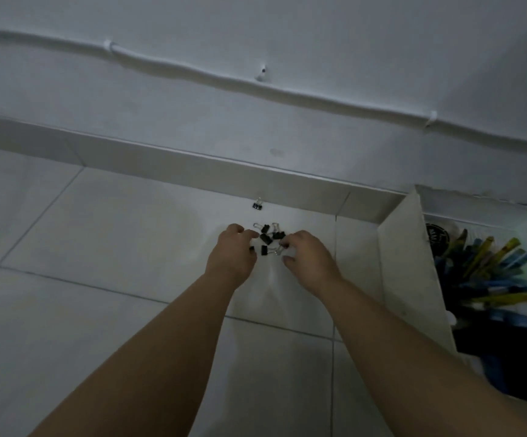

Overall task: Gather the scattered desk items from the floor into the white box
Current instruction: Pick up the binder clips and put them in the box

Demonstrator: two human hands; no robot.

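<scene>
Several small black binder clips (268,238) lie in a loose cluster on the pale tiled floor. One more binder clip (257,205) sits apart, nearer the wall. My left hand (232,252) curls around the cluster's left side, a clip touching its fingertips. My right hand (308,255) curls around the right side, with its fingertips on a clip. Whether either hand grips a clip is unclear. The white box (410,257) stands open at the right, holding blue and yellow pens and highlighters (495,263).
A skirting board (193,165) and white wall with a clipped cable (193,72) run just behind the clips. The box's near flap stands upright to the right of my right hand. Bare tiles (82,310) stretch to the left and toward me.
</scene>
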